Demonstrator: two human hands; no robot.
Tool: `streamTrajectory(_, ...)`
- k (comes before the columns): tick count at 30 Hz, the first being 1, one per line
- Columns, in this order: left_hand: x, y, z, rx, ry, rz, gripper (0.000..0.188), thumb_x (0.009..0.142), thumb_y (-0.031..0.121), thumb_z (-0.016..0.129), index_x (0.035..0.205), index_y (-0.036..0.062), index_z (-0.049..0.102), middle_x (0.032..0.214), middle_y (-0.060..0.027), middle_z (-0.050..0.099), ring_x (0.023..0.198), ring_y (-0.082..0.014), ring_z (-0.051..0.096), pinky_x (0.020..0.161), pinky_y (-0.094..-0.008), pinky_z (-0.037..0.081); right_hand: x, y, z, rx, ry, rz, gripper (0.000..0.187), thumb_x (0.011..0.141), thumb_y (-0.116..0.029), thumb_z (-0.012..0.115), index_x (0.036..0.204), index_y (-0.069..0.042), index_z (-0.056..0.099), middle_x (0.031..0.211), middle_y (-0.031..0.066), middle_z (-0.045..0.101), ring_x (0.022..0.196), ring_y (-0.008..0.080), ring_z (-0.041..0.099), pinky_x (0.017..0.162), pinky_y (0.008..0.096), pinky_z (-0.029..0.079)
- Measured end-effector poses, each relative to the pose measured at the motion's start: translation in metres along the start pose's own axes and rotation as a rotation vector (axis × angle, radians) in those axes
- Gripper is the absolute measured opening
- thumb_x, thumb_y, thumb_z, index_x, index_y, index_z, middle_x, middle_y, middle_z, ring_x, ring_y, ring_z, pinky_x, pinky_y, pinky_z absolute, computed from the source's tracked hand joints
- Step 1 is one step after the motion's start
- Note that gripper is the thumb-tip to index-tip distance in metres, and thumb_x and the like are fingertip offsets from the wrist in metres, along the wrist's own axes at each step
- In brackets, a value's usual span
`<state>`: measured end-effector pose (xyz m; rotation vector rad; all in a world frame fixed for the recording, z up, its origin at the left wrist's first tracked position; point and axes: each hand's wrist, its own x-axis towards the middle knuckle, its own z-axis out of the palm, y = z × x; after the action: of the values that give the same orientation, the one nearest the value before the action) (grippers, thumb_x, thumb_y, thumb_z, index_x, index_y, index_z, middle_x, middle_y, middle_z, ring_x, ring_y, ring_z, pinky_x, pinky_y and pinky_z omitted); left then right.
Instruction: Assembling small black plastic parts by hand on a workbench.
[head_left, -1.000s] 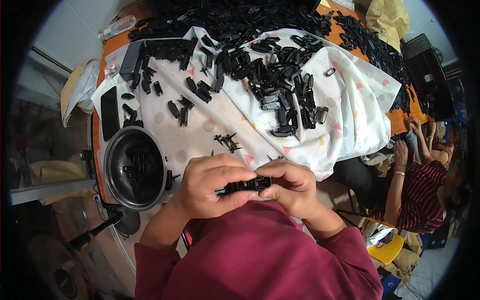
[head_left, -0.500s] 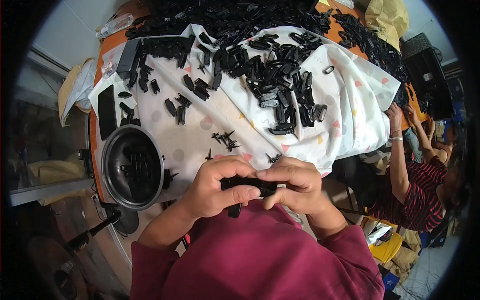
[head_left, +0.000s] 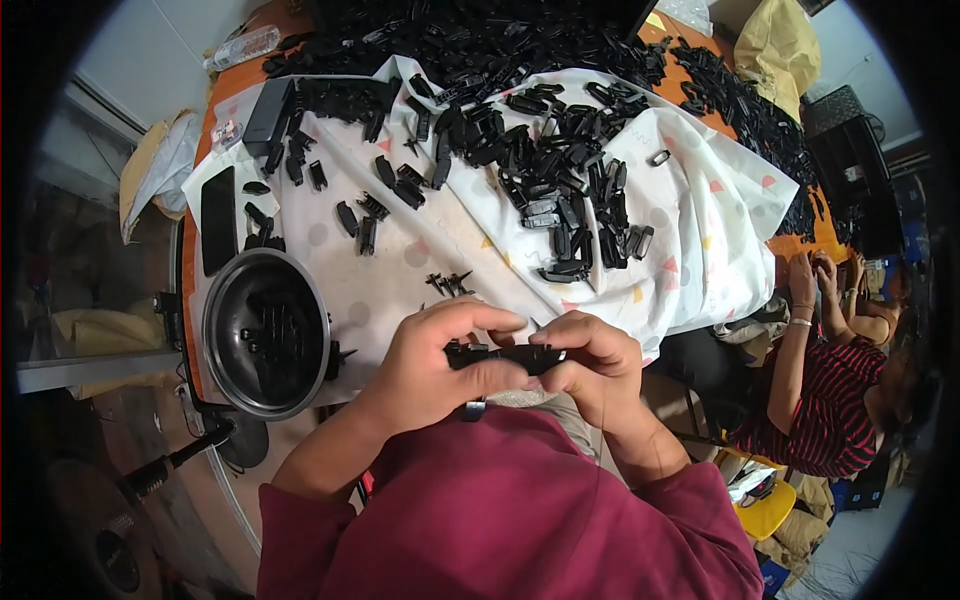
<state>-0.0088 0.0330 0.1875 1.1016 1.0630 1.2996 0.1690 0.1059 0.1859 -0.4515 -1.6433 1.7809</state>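
A long black plastic part is held level between my two hands, just off the table's near edge. My left hand grips its left end, thumb along the near side and fingers over the far side. At the right end, my right hand pinches it between thumb and fingertips. The fingers cover much of the part, so its exact kind cannot be told. A small dark piece shows below my left hand. Several small pointed black pieces lie on the cloth just beyond my hands.
A metal bowl holding black pieces stands at the left, near a phone and a dark box. Black plastic parts are heaped on the patterned cloth. At the right, a person in a striped shirt works at the table.
The held part has turned slightly, and my right fingers have shifted on its end. My left fingers have lifted a little. The other person's hands have come closer together.
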Motion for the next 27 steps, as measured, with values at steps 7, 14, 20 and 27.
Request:
streamTrajectory(7, -0.005, 0.009, 0.012, 0.408, 0.126, 0.36, 0.036, 0.062, 0.009, 0.076, 0.093, -0.0013, 0.062, 0.085, -0.0133, 0.061, 0.075, -0.0212, 0.06, 0.065, -0.0278, 0.047, -0.001, -0.002, -0.001, 0.041, 0.051, -0.081, 0.035, 0.069, -0.005, 0.071, 0.1, 0.004, 0.057, 0.097, 0.013, 0.058, 0.084, 0.0171, 0.058, 0.071, 0.0273, 0.048)
streamTrajectory(14, -0.011, 0.011, 0.015, 0.461, 0.107, 0.437, 0.037, 0.062, 0.014, 0.078, 0.092, -0.0006, 0.062, 0.083, -0.0122, 0.062, 0.071, -0.0213, 0.06, 0.063, -0.0279, 0.048, -0.002, -0.002, -0.008, -0.023, -0.08, -0.167, 0.039, 0.064, -0.005, 0.076, 0.098, 0.003, 0.059, 0.095, 0.0138, 0.06, 0.083, 0.0196, 0.059, 0.068, 0.0279, 0.048)
streamTrajectory(20, -0.011, 0.006, 0.018, 0.318, 0.063, 0.432, 0.037, 0.063, 0.018, 0.078, 0.09, -0.0004, 0.061, 0.083, -0.0116, 0.062, 0.072, -0.0213, 0.061, 0.063, -0.0278, 0.048, -0.01, -0.002, -0.002, -0.042, -0.02, -0.187, 0.036, 0.064, -0.01, 0.077, 0.094, 0.002, 0.058, 0.092, 0.0119, 0.06, 0.08, 0.0177, 0.059, 0.066, 0.0267, 0.047)
streamTrajectory(27, -0.01, 0.01, 0.015, 0.393, 0.026, 0.519, 0.041, 0.059, 0.015, 0.08, 0.091, -0.0008, 0.06, 0.082, -0.0118, 0.06, 0.068, -0.0196, 0.059, 0.06, -0.0272, 0.047, -0.009, -0.013, 0.001, 0.172, 0.05, -0.002, 0.038, 0.064, -0.01, 0.077, 0.095, 0.002, 0.059, 0.085, 0.0088, 0.06, 0.076, 0.0159, 0.058, 0.066, 0.0251, 0.046)
